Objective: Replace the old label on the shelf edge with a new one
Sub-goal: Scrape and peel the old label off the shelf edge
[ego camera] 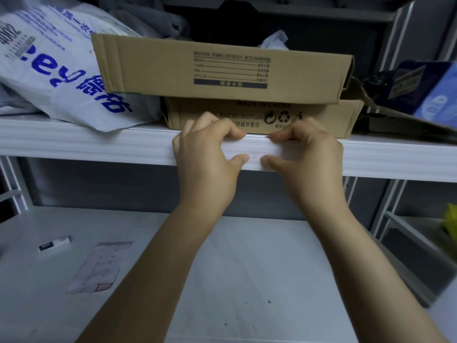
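The left hand (205, 154) and the right hand (306, 154) pinch the white metal shelf edge (99, 147) at frame centre. On each hand, curled fingers pressed together hook the top rim and the thumb presses the lower rim. The pale white label (254, 149), its outline faint, lies on the front face between the 2 thumbs. 2 stacked brown cardboard boxes (222, 70) sit at 12 o'clock. A white label sheet (99, 266) lies at 7 o'clock.
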